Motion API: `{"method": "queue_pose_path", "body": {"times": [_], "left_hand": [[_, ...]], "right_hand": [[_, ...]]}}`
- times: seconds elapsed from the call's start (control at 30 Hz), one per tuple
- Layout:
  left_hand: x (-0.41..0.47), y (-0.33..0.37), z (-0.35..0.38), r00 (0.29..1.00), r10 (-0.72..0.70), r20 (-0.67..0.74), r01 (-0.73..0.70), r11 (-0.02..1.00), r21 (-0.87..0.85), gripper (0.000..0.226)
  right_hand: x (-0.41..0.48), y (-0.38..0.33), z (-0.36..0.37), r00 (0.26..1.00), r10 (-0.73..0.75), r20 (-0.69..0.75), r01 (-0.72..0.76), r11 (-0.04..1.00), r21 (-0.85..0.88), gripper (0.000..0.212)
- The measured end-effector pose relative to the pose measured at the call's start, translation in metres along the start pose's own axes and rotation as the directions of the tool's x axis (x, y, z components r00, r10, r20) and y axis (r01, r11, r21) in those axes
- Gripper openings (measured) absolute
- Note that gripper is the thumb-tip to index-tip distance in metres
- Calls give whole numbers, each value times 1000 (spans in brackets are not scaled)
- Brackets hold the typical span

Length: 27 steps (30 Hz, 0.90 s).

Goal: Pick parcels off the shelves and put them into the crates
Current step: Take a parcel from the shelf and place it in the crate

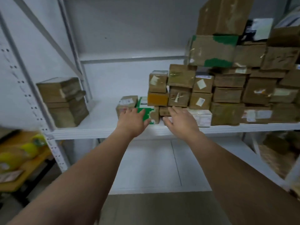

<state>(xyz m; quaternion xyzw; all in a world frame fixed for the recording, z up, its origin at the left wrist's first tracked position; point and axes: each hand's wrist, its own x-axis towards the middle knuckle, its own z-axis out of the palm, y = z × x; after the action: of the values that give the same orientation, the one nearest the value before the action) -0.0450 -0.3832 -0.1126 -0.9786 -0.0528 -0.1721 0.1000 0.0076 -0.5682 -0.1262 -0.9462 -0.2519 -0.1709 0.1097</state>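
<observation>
Brown cardboard parcels (227, 95) stacked several high on right of shelf (97, 127). Taped, white labels, pile stepping down leftward. Large green-patched box (211, 51) high in pile. Orange-faced parcel (157, 99) at pile's left edge, partly above green-white parcel (152, 113) on shelf board. Small brown parcel (127, 103) just left of it, touching. Separate brown stack (63, 101) at shelf's left end, well apart.

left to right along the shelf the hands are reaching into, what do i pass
brown stack → left hand → right hand → white box → large brown box
</observation>
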Motion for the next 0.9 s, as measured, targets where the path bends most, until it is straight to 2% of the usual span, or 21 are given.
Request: {"method": "queue_pose_path", "body": {"times": [0.13,0.27,0.6,0.77,0.9], "left_hand": [[-9,-67,20,999,-36,3,36,999,31,60],[-5,-100,48,997,-69,41,67,997,37,61],[65,-118,87,999,-15,40,18,998,-68,63],[101,-125,108,998,27,58,-24,998,-56,64],[93,-131,133,996,43,-73,-60,966,-252,61]], "right_hand": [[23,-55,23,997,-75,35,75,997,-2,61],[42,-79,40,994,-92,64,91,996,15,62],[105,-84,75,988,-134,77,127,988,87,58],[132,-92,92,990,-132,51,125,985,122,55],[147,-102,109,996,-86,4,85,986,145,54]]}}
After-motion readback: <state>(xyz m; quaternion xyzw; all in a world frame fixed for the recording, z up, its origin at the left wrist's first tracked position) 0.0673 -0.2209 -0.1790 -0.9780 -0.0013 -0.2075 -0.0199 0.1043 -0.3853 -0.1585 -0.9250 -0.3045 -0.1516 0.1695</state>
